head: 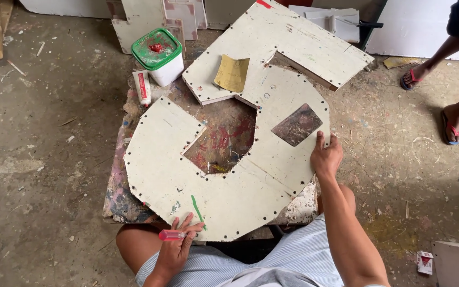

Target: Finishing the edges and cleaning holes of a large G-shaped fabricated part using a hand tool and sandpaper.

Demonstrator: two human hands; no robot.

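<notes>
A large off-white ring-shaped board (224, 191), pieced from flat panels with rows of small holes along its edges, lies on a paint-stained low table (118, 196). My right hand (325, 157) grips the board's right edge. My left hand (176, 250) rests at the board's near edge and holds a small tool with a clear red handle (171, 235). A green smear marks the board just above that hand. A dark metal scraper blade (297, 125) lies on the board's right part, close to my right hand.
A second off-white panel (293, 37) overlaps the ring at the back, with a yellow sandpaper sheet (232, 73) on it. A white tub with a green lid (159, 56) and a tube (143, 87) stand at the back left. Another person's feet in sandals (436, 101) stand at the right.
</notes>
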